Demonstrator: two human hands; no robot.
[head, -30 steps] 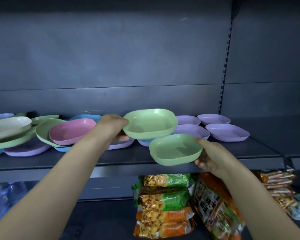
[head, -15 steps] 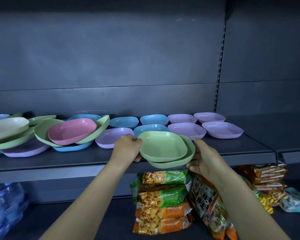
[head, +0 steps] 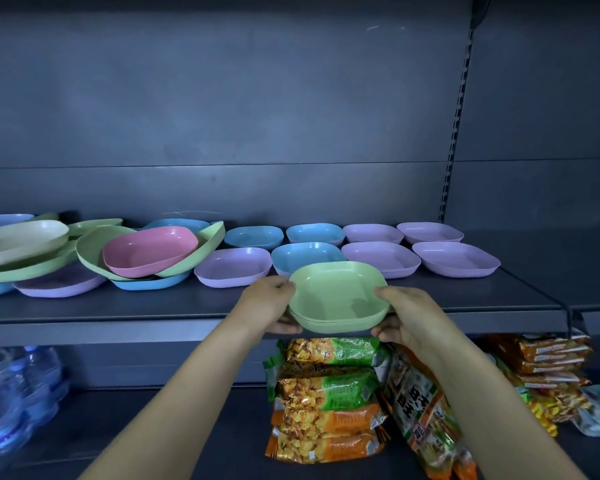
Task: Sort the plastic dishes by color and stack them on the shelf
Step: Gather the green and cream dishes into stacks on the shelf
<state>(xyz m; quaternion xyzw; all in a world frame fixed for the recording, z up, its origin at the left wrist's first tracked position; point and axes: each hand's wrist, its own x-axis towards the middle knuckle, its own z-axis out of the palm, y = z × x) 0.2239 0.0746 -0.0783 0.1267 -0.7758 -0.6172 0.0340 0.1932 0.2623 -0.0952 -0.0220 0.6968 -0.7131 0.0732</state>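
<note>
A nested stack of green square dishes (head: 336, 296) is held at the front edge of the grey shelf (head: 153, 306). My left hand (head: 269, 303) grips its left rim and my right hand (head: 402, 317) grips its right rim. Behind it stand blue dishes (head: 305, 256) and purple dishes (head: 454, 258) in rows. A purple dish (head: 232, 266) sits left of the blue ones. At the left, a pink dish (head: 149, 249) lies in a tilted green dish (head: 90, 251) within a mixed pile.
A cream dish (head: 18, 240) tops the far-left pile. Below the shelf are stacked snack packets (head: 326, 396), more packets at right (head: 548, 368) and water bottles (head: 11, 396) at left. The right end of the shelf holds no dishes.
The two green dishes, held apart a second ago, have been brought together. They now sit nested squarely in one stack between both hands.
</note>
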